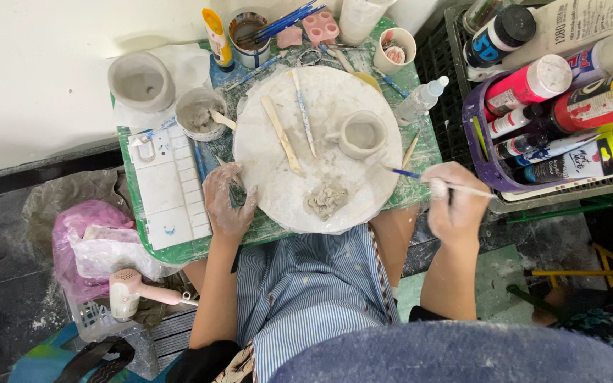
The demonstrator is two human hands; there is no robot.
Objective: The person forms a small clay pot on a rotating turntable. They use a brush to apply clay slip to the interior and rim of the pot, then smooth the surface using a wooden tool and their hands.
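Head view, looking straight down. A small green work table [179, 250] carries a large round white clay-smeared turning board [335, 92], which fills most of its surface. On the board, right of centre, stands a small unfired grey clay cup with a side handle [364, 134], upright, mouth open to the camera. Near the board's front edge lies a rough lump of grey clay [326, 199], apart from the cup. Two flat wooden modelling sticks [282, 135] lie on the board's left half.

Left of the board: a white rectangular paint palette with many wells [168, 188]; behind it a grey clay pot [141, 81] and a small bowl of slip [196, 113]. Right of the table: a purple basket of paint bottles [487, 152].

Left hand [228, 200]: clay-coated, fingers spread and not closed on anything, resting on the table at the board's left rim.

Right hand [455, 201]: fingers closed round a thin paintbrush with blue ferrule and pale handle [420, 177]. Brush tip points left toward the board, just below the cup; tip appears short of the cup wall, though contact cannot be judged at this resolution. The cup sits up and to the left of this grip, near it but apart from it.
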